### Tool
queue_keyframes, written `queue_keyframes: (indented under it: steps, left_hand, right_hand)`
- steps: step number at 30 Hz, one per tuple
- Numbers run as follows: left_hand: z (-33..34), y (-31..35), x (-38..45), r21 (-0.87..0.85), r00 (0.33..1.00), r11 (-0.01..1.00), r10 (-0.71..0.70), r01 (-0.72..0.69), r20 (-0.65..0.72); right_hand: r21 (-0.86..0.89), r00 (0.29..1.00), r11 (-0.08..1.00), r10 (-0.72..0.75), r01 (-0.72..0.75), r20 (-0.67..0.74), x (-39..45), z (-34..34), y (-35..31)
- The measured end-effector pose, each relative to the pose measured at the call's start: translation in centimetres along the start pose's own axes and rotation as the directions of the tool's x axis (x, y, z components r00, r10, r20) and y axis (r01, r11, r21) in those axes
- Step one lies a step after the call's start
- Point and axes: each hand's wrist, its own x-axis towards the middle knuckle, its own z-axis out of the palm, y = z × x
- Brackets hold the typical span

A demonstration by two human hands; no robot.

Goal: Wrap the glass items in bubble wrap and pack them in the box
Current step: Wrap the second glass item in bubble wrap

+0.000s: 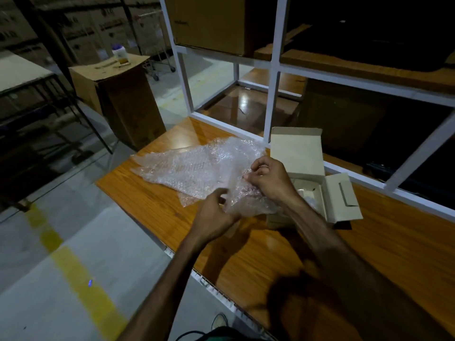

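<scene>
A sheet of clear bubble wrap lies spread on the wooden table. Its near end is bunched into a bundle between my hands. My left hand grips the bundle from the left, and my right hand pinches the wrap on top. Whatever is inside the bundle is hidden by the wrap. A small pale cardboard box stands open just right of my hands, its lid up and a side flap folded out. Something pale and shiny shows inside the box.
A white metal shelf frame rises along the table's far side, with a brown carton on its upper shelf. A tall brown carton with a jar on top stands on the floor to the left. The table's left edge drops to a grey floor with a yellow stripe.
</scene>
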Motion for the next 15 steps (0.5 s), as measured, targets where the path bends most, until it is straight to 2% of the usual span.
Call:
queue_keyframes:
  steps: [2, 4, 8, 12, 15]
  left_hand:
    - [-0.5, -1.1, 0.4, 0.115, 0.999, 0.992, 0.048, -0.049, 0.008]
    - [-1.9, -2.3, 0.5, 0.166, 0.999, 0.986, 0.019, -0.025, 0.033]
    - [-5.8, -4.4, 0.8, 0.087, 0.989, 0.995, -0.068, 0.056, 0.134]
    - [-8.4, -5.4, 1.4, -0.012, 0.986, 0.993, -0.115, 0.117, 0.123]
    - [-9.6, -5.7, 2.1, -0.009, 0.984, 0.992, -0.123, 0.125, 0.131]
  right_hand:
    - [-0.021, 1.000, 1.000, 0.013, -0.013, 0.001, -0.1, -0.5, 0.5]
    - [-0.099, 1.000, 0.995, -0.001, 0.001, -0.001, 0.1, -1.1, 1.3]
    - [-0.195, 0.999, 0.980, -0.041, 0.044, 0.024, 0.6, -2.8, 2.3]
    - [-0.235, 0.996, 0.971, -0.029, 0.048, 0.083, 0.8, -3.7, 2.4]
    - [-0.280, 0.988, 0.958, -0.014, 0.056, 0.152, 0.6, -3.9, 1.9]
